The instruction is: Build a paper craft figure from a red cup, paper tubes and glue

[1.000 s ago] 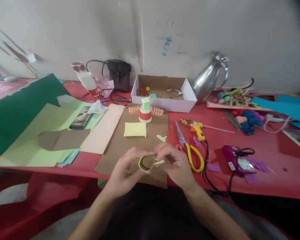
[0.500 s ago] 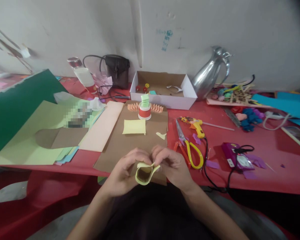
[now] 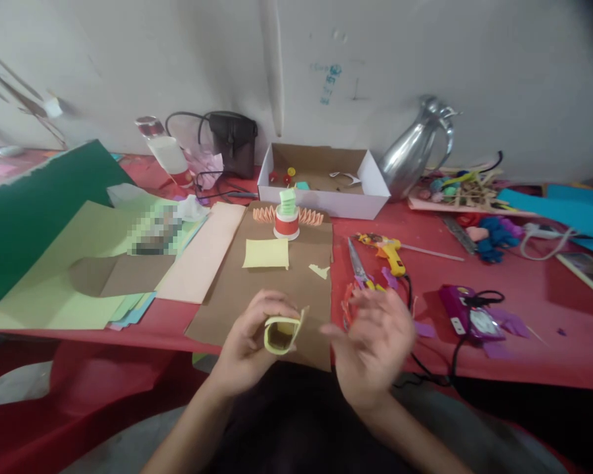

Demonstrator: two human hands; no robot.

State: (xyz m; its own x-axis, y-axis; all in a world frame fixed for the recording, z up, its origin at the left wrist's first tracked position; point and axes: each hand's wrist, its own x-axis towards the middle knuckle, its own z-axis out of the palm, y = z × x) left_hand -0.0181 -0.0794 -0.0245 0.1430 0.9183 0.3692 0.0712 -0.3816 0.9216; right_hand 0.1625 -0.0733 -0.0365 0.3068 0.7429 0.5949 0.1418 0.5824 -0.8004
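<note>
My left hand (image 3: 257,336) is wrapped around a rolled yellow paper tube (image 3: 269,341), its open end facing me and a loose flap sticking up on the right. My right hand (image 3: 375,342) is apart from the tube, fingers spread, holding nothing. It covers the handles of the scissors (image 3: 356,260). A yellow glue gun (image 3: 393,257) with a glue stick lies just beyond. On the brown cardboard (image 3: 277,286) are a yellow paper rectangle (image 3: 265,253), a paper scrap (image 3: 319,270) and a red-and-white cup (image 3: 286,226) with folded paper strips.
A white box (image 3: 326,201) with small parts stands at the back, beside a steel jug (image 3: 410,155). Coloured paper sheets (image 3: 54,263) cover the left side. A purple device (image 3: 469,316) with a black cable lies at right. A dark bag (image 3: 233,141) leans on the wall.
My right hand has let go of the paper tube and moved right, opening over the scissors' handles. The tube stays in my left hand, slightly turned.
</note>
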